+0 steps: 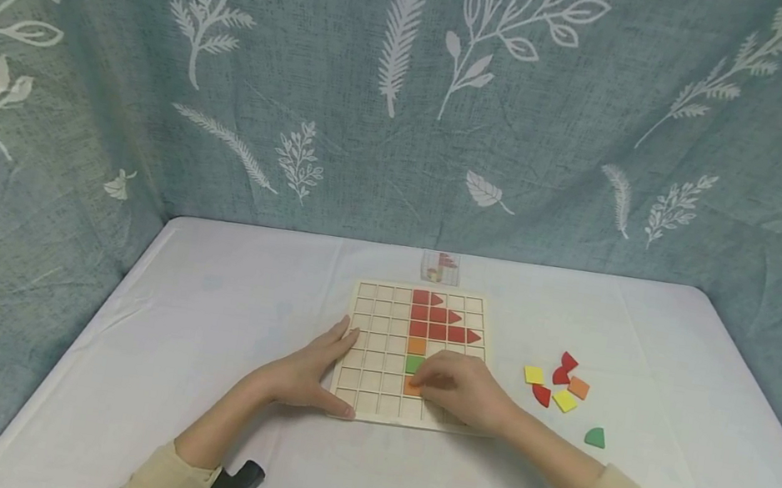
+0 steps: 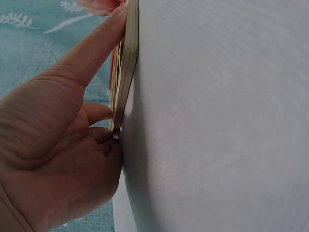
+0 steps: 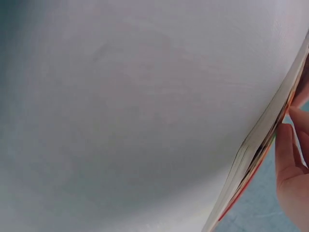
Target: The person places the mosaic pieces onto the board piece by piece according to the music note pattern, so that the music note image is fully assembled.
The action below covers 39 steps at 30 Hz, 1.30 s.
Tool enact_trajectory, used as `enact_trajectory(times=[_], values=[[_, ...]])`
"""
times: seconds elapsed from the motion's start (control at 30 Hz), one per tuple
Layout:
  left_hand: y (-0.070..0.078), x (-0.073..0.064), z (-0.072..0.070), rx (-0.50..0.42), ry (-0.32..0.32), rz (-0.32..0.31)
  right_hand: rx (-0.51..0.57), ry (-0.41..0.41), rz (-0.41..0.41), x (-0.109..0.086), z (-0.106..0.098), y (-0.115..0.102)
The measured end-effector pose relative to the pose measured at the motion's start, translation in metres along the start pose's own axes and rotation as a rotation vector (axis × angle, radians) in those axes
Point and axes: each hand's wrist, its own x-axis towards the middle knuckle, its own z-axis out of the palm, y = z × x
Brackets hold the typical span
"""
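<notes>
A wooden grid board (image 1: pixel 374 359) lies on the white table, with red pieces (image 1: pixel 437 331) in three stepped rows, each ending in a point. Below them, an orange square (image 1: pixel 417 347) and a green square (image 1: pixel 412 364) fill cells of one column. My right hand (image 1: pixel 468 390) has its bent fingertips on another orange square tile (image 1: pixel 411 387) under the green one; its thumb is partly hidden. My left hand (image 1: pixel 308 366) rests at the board's near left corner, thumb (image 2: pixel 104 41) along the front edge and fingers spread at the left side.
Right of the board lie loose pieces: several red quarter-rounds (image 1: pixel 541 395), yellow squares (image 1: pixel 565 401), an orange square (image 1: pixel 578 387) and a green quarter-round (image 1: pixel 596 437). A small picture card (image 1: pixel 440 268) lies behind the board. A leaf-patterned curtain (image 1: pixel 388 159) hangs along the table's back.
</notes>
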Motion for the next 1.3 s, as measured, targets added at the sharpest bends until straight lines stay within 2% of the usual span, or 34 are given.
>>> enact_trajectory(times=[0.13,0.37,0.57,0.7,0.97,1.1,1.3], values=[[0.000,0.000,-0.001,-0.002,0.000,-0.004,0.063,-0.009,0.053,-0.002,-0.002,0.002],[0.001,0.000,-0.002,-0.011,-0.005,-0.005,0.167,0.056,0.274,-0.014,-0.016,0.009],[0.000,0.000,-0.003,-0.016,-0.006,-0.004,0.167,0.132,0.433,-0.033,-0.038,0.021],[0.000,0.000,-0.004,-0.017,-0.004,-0.001,0.133,0.167,0.504,-0.048,-0.054,0.027],[0.002,0.001,-0.005,-0.024,-0.008,-0.006,-0.045,0.203,0.511,-0.076,-0.079,0.043],[0.002,0.001,-0.005,-0.027,-0.012,-0.004,-0.135,0.198,0.522,-0.086,-0.083,0.046],[0.002,0.001,-0.006,-0.026,-0.019,-0.002,-0.191,0.192,0.510,-0.092,-0.084,0.049]])
